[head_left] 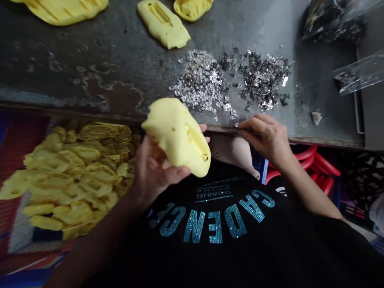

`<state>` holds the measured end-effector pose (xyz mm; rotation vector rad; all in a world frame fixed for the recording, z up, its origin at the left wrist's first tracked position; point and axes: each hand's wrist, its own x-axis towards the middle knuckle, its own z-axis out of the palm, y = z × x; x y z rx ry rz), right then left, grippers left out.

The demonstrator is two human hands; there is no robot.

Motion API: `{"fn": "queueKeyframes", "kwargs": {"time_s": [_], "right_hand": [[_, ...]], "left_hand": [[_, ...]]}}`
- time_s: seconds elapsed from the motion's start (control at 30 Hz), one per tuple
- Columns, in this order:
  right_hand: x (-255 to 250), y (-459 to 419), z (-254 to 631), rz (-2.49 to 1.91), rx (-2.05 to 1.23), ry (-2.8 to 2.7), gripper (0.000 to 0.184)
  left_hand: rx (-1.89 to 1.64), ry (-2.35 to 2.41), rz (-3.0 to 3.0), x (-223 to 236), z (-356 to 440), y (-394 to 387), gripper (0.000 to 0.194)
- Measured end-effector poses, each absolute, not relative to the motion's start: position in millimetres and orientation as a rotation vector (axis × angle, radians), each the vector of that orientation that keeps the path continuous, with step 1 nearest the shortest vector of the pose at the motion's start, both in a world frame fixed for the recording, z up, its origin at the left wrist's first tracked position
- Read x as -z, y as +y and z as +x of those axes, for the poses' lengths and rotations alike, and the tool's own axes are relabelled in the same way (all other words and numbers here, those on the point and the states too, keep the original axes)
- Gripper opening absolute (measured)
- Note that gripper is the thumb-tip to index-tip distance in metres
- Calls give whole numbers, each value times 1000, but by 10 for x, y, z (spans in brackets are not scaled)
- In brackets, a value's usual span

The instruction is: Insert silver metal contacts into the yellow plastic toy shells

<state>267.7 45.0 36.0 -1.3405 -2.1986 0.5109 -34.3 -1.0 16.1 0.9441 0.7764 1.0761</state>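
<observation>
Head view: facing worn grey table (75, 56); holding curved yellow plastic shell (175, 134) by table edge in L hand (151, 172), half-open round it; w/ R hand (270, 138) almost closed, nr glittering metal heaps (204, 84), pinching tiny silvery metal piece (236, 125).

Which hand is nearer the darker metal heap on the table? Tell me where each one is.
Right. The right hand is at the table's near edge, just in front of the darker metal heap; the left hand is farther off to the left, holding a yellow shell.
</observation>
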Motion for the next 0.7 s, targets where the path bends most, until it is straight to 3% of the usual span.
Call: {"fn": "queueKeyframes", "kwargs": {"time_s": [0.13, 0.33, 0.43, 0.6, 0.7], "right_hand": [[-342, 612, 2725, -1386, 80, -2493, 18], [-267, 692, 2626, -1319, 330, -2533, 18], [-340, 712, 2646, -1332, 72, -2420, 12], [-606, 543, 2523, -1074, -786, -2004, 13], [-696, 434, 2408, -962, -952, -1915, 15]], "left_hand": [[-1080, 692, 702, -118, -194, 32, 63], [-1010, 651, 560, -114, -26, 29, 63], [-966, 655, 494, -114, 29, -7, 59], [-888, 612, 435, -97, 96, -59, 61], [-857, 573, 466, -139, 141, -61, 59]]}}
